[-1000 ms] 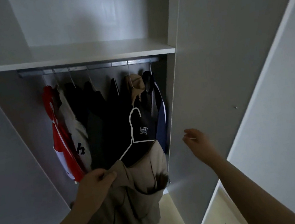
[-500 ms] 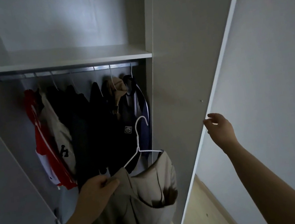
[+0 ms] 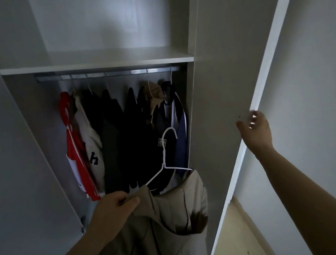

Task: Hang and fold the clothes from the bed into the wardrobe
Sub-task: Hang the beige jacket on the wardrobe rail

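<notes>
My left hand [image 3: 115, 210] grips the shoulder of a beige hooded garment [image 3: 168, 231] that sits on a white wire hanger [image 3: 167, 159], held low in front of the open wardrobe. The hanger's hook points up, well below the metal rail [image 3: 112, 73]. On the rail hang several clothes: a red and white top [image 3: 74, 149], a cream one [image 3: 90, 142], dark jackets [image 3: 120, 134] and a navy one [image 3: 180, 138]. My right hand [image 3: 255, 130] is up at the edge of the right wardrobe door [image 3: 219, 66], fingers around that edge.
A white shelf [image 3: 98, 64] runs above the rail, with an open compartment above it. The left door [image 3: 2, 172] stands open at the left. A pale wall [image 3: 318, 84] is close on the right, with light wooden floor [image 3: 236, 238] below.
The right door has swung further open to the right with my right hand on its edge. The garment on its hanger has stayed low in front of the hanging clothes.
</notes>
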